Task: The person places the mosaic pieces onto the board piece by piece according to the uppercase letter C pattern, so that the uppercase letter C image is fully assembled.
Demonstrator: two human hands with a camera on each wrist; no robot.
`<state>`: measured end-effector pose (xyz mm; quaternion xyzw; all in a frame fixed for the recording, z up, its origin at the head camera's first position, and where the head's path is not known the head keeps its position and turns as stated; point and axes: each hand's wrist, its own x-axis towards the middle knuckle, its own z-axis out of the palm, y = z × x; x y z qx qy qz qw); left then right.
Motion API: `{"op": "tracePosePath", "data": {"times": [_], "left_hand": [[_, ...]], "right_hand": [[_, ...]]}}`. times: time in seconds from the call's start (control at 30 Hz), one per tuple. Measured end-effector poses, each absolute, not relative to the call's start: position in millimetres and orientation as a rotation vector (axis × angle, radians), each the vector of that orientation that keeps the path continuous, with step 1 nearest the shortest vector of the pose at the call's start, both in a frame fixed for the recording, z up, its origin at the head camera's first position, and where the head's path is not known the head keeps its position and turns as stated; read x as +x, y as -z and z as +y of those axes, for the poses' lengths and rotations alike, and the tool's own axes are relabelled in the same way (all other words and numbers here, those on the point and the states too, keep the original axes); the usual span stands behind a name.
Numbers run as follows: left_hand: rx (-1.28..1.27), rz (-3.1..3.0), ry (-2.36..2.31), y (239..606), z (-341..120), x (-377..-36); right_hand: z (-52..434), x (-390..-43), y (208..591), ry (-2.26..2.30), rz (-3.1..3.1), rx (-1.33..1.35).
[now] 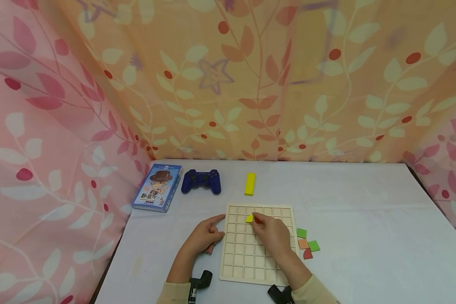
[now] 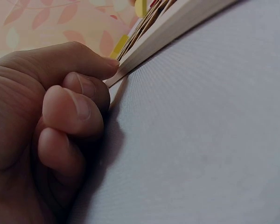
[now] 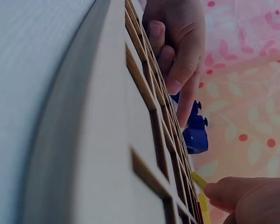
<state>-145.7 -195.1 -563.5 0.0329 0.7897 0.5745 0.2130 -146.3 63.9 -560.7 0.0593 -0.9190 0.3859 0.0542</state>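
Head view shows the wooden grid board (image 1: 258,270) low in the centre of the frame, flat on the white table (image 1: 365,219). One yellow tile (image 1: 249,218) sits in a cell of the second row from the board's far edge. I read the right hand (image 1: 271,234) as pinching a red tile (image 1: 258,220) just beside the yellow one, fingers curled over it; whether that piece is seated in its cell I cannot tell.

The left hand (image 1: 205,236) rests at the board's left edge. Its index finger is extended and touches the edge; the other fingers are curled under and hold nothing, as the left wrist view confirms.

Progress, as I judge it: one tile placed, a second at the board, nearly every cell still vacant. Four loose tiles (image 1: 307,244), two green, one orange and one red, lie just right of the board.

Farther up the frame lie a yellow block (image 1: 250,184), a blue game controller (image 1: 201,181) and a card game box (image 1: 158,187). Leaf-patterned curtains (image 1: 251,76) enclose the table.
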Motion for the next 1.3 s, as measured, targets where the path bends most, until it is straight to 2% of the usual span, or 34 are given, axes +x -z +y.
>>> {"op": "tracePosePath", "data": {"times": [0.73,1.07,1.3], "left_hand": [[0.1,2.19,-1.612,562.1,-196.5,-144.8],[0.086,2.198,-1.603,564.3,-194.7,-145.9],[0.085,2.194,-1.603,563.4,-194.6,-146.9]], "right_hand": [[62.9,-145.7,556.3,-1.094,-2.818,0.238],[90.0,-155.4,527.9,-1.199,-2.885,0.176],[104.0,-159.2,530.2,-1.186,-2.975,0.155]]}}
